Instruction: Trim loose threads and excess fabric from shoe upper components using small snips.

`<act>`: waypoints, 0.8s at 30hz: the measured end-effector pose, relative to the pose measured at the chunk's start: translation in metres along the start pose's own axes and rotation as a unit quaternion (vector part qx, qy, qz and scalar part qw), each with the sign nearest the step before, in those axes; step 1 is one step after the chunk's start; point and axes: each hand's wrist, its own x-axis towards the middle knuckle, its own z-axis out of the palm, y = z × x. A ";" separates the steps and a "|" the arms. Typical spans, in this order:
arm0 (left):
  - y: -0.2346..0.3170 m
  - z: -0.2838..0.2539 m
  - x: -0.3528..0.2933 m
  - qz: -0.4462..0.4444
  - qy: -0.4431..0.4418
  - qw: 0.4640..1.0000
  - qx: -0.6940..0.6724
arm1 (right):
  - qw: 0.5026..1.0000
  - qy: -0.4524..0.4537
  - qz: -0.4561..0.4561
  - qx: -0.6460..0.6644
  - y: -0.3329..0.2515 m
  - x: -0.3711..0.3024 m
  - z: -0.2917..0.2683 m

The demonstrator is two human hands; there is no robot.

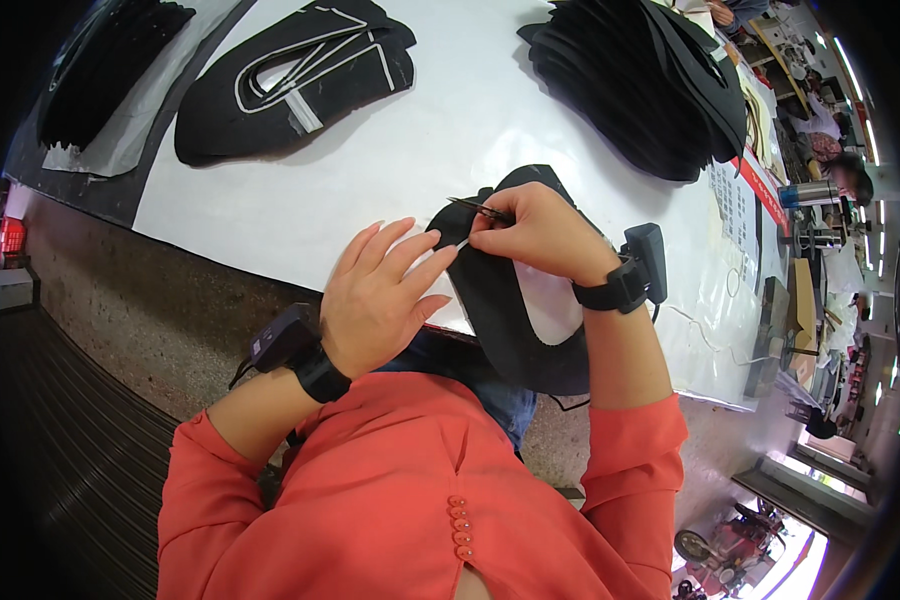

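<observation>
On the near edge of the white-topped table lies a black shoe-upper piece (495,300) with a long rounded opening. My right hand (538,238) is closed over its upper part. Held in that hand is a slim dark pointed tool, apparently small scissors (480,208), its tips pointing left. Thumb and fingertips also pinch the end of a narrow white strip (463,243) at the piece's left edge. My left hand (375,290) is spread palm down, its fingertips by that edge and the strip. The fingers of my right hand partly hide the tool.
A thick stack of black upper pieces (630,90) stands at the far right. Another black piece with white strips (205,125) rests at the far left, beside a dark stack (110,75). A metal cylinder (808,194) is beyond the table's right side.
</observation>
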 end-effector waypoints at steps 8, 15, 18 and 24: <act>0.005 -0.003 0.009 0.002 0.007 1.000 0.007 | 0.997 0.065 -0.022 -0.020 0.002 -0.007 -0.006; 0.002 -0.003 0.012 0.014 0.017 0.999 -0.033 | 0.994 0.108 -0.018 -0.030 0.005 -0.003 -0.009; 0.002 -0.002 0.017 0.032 0.032 0.998 -0.050 | 0.992 0.121 -0.019 -0.041 0.005 0.000 -0.008; -0.004 0.005 0.038 0.101 0.011 0.994 -0.043 | 0.985 0.127 -0.011 -0.119 -0.002 0.003 -0.005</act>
